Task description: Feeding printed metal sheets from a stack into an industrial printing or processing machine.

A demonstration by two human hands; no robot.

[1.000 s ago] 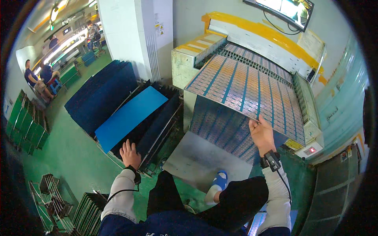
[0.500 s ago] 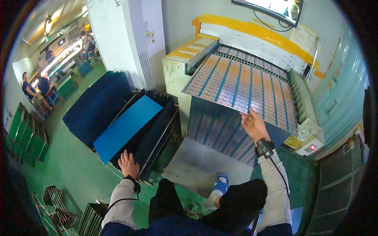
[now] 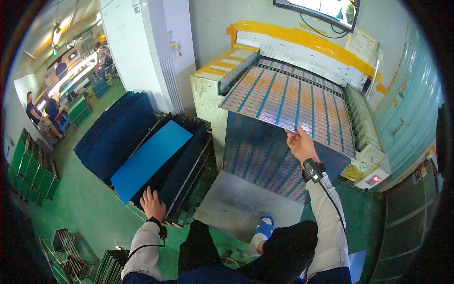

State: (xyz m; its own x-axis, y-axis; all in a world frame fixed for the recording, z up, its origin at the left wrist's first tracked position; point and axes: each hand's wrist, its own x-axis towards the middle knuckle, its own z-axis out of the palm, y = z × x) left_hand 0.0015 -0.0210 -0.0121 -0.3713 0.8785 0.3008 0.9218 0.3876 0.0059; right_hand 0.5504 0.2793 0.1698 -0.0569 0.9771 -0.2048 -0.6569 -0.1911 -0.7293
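A large printed circuit board panel juts out of the machine's roller opening, its top face covered in rows of small copper-coloured patterns split by blue strips. My right hand pinches its front edge, thumb on top and fingers beneath. Over the near end of a rack of dark panels, my left hand has its fingers apart and holds nothing. Close to it, a bright blue panel lies slanting across the rack; whether my fingertips touch anything there, I cannot tell.
The machine stands against the wall, a screen above it. A grey sheet lies on the green floor by my slippered foot. Metal racks stand at lower left. Several people are far left.
The view has shifted slightly. My right hand stays at the panel's front edge, and my left hand remains over the near end of the rack.
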